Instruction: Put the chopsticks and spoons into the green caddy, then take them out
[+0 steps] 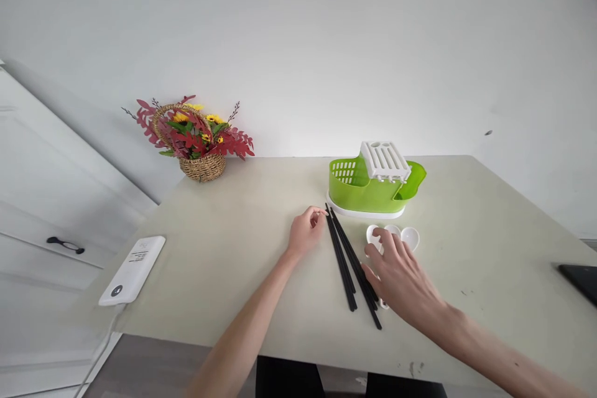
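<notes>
Black chopsticks point(342, 255) lie on the table in two loose groups, their thin ends close together at the far end. My left hand point(308, 231) rests on the table just left of those thin ends, fingers loosely curled, and I see nothing in it. Over several white spoons, with one bowl point(410, 238) in plain sight, reaches my right hand point(396, 267). Its fingers are bent but apart, and its thumb is beside the thick ends of the right chopsticks. The hand covers most of the spoon handles.
A green cutlery holder point(368, 193) with a white slotted top stands behind the spoons. At the back left is a wicker basket point(203, 168) of artificial flowers. A white power bank point(133, 270) with a cable lies left; a dark device point(581, 280) lies at the right edge.
</notes>
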A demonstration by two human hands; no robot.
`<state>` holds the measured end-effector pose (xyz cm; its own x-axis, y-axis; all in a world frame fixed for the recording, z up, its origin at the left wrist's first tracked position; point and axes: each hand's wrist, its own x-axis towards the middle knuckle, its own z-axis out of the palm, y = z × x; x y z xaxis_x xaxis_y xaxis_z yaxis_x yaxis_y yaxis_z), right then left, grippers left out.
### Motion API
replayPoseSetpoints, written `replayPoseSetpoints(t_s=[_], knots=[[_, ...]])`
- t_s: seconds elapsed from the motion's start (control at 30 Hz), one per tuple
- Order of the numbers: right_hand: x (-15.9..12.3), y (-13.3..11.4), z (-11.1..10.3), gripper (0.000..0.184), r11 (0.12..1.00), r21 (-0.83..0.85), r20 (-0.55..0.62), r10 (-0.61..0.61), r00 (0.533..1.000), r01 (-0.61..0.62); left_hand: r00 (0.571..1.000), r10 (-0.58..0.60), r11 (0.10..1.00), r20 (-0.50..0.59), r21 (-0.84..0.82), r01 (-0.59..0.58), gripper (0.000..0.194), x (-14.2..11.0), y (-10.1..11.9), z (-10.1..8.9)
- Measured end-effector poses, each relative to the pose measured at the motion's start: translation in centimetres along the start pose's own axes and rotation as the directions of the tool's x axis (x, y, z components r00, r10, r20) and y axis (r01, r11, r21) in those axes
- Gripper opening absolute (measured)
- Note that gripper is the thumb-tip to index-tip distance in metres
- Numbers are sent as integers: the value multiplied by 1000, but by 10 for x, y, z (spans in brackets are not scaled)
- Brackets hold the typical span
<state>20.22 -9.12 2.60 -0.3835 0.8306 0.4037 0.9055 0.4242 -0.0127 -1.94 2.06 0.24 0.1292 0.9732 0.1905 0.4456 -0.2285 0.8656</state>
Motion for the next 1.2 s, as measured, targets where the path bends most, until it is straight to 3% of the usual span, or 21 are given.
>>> replayPoseSetpoints(t_s=[0.33,0.73,1.2], knots=[[6,1,6,18,981,-170,80,-77,994,90,1000,20,999,17,39,-20,26,-1,-2,1],[13,-1,11,20,970,-165,166,-150,975,177,999,44,999,16,16,-44,24,-2,-1,0],[34,-12,15,18,1000,21,255,-22,967,18,1000,7,991,2,-131,-7,24,3,-13,3]])
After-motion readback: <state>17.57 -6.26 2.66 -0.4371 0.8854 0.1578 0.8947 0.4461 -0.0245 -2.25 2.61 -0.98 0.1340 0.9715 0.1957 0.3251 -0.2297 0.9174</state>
